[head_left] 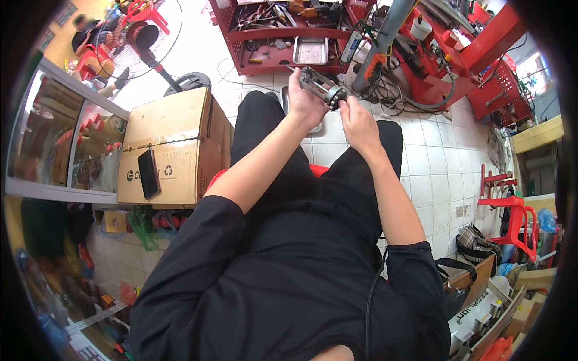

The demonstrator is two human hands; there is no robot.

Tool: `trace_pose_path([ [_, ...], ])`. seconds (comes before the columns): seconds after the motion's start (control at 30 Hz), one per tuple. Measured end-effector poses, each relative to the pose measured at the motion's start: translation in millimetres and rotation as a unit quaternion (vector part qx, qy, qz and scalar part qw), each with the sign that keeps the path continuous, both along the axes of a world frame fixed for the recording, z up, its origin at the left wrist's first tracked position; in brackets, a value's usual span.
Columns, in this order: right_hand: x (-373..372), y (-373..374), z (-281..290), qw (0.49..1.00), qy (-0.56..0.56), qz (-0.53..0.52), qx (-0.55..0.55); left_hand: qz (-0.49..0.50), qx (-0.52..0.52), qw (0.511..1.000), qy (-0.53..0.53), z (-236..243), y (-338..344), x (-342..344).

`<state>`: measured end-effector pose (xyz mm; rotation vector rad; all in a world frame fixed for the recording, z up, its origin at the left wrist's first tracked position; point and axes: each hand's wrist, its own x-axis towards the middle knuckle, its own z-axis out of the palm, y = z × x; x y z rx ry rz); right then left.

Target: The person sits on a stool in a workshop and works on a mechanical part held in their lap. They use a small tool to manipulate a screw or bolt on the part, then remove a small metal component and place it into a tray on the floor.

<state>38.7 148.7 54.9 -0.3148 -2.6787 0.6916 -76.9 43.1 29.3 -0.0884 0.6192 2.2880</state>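
Metal cage-like part (322,87) sits at upper centre of frame. Left hand (306,103) cradles it, fingers curled; right hand (359,124) pinches its end. Red tool cart (226,17), top centre: upper shelf (283,32) holds hand tools (280,13); lower shelf (271,67) holds metal tray (311,51). Cardboard box (174,157), left, is closed, black smartphone (149,173) on top.

Black phone (149,174) on cardboard box (171,123); red stool (516,221) far right.

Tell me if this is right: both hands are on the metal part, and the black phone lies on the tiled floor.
The phone's place is wrong: the head view shows the black phone lying on the cardboard box. The left hand and right hand are both on the metal part.
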Motion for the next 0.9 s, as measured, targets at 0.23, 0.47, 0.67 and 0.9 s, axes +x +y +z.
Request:
trace_pose_path([
  [0.23, -16, 9, 29, 0.969, 0.050, 0.071, 0.230, -0.251, -0.310, 0.904, 0.155, -28, -39, 11],
  [0.47, -20, 17, -8, 0.956, -0.027, 0.120, 0.265, 0.087, -0.426, 0.597, 0.674, -49, -37, 40],
  [0.67, 0, -4, 15, 0.957, 0.047, 0.153, 0.240, 0.101, -0.345, 0.704, 0.612, -27, -31, 57],
  [0.9, 17, -13, 32, 0.988, 0.040, 0.119, 0.086, 0.055, -0.384, 0.750, 0.536, -28, -32, 66],
])
